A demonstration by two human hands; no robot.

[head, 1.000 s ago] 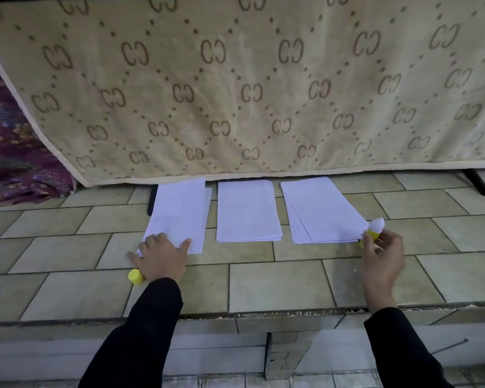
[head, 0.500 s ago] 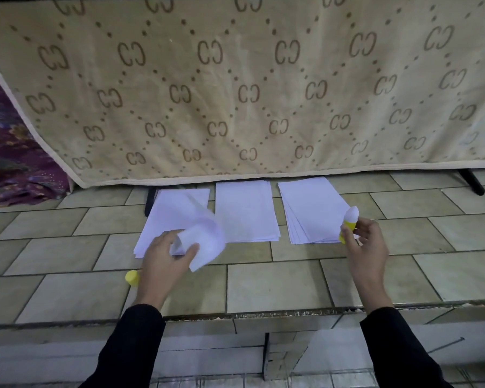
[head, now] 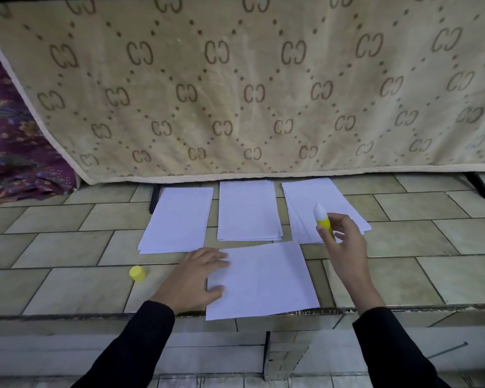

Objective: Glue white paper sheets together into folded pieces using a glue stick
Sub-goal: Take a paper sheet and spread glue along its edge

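The pale tiled floor (head: pixel 67 287) ends in a step edge at the near side. Three stacks of white paper lie in a row at its far side: the left stack (head: pixel 177 219), the middle stack (head: pixel 248 211) and a fanned right stack (head: pixel 305 197). In front of them lies a single sheet (head: pixel 263 281), its near edge just over the step. A yellow cap (head: pixel 137 273) sits to the sheet's left, well apart from it.

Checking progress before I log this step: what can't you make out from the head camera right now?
All head view:
1. Any glue on the front sheet: white on white, too faint to tell.
2. Sheet counts in the left stack, middle stack and right stack: edges too fine.
3. Lower body of the glue stick: covered by the right hand.
4. The front sheet's left edge: partly under the left hand.
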